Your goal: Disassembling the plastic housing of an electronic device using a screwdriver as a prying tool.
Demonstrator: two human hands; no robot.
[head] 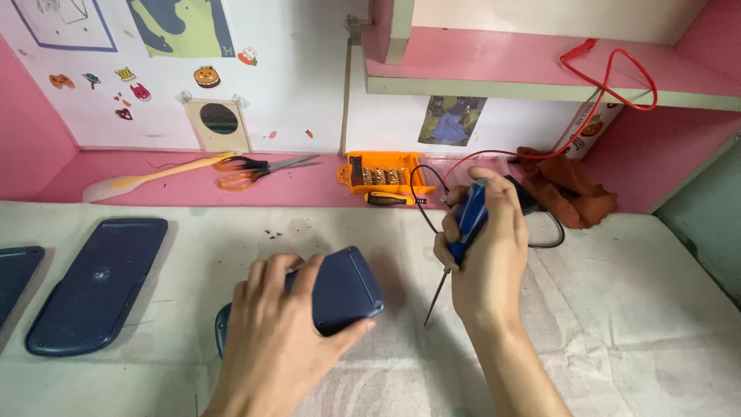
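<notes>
My left hand (279,340) presses down on a dark blue device (343,292) lying back-up on the white cloth-covered table, fingers wrapped over its near end. My right hand (485,251) is closed around a blue-handled screwdriver (469,218). Its thin shaft points down and to the left, with the tip (427,323) just above the cloth, to the right of the device and apart from it.
A dark blue cover (96,282) lies at the left, another dark piece (14,276) at the edge. On the pink ledge: orange bit set (384,171), small screwdriver (392,199), orange scissors (251,171), a spatula (147,178), brown rag (570,185), red and black wires (617,69).
</notes>
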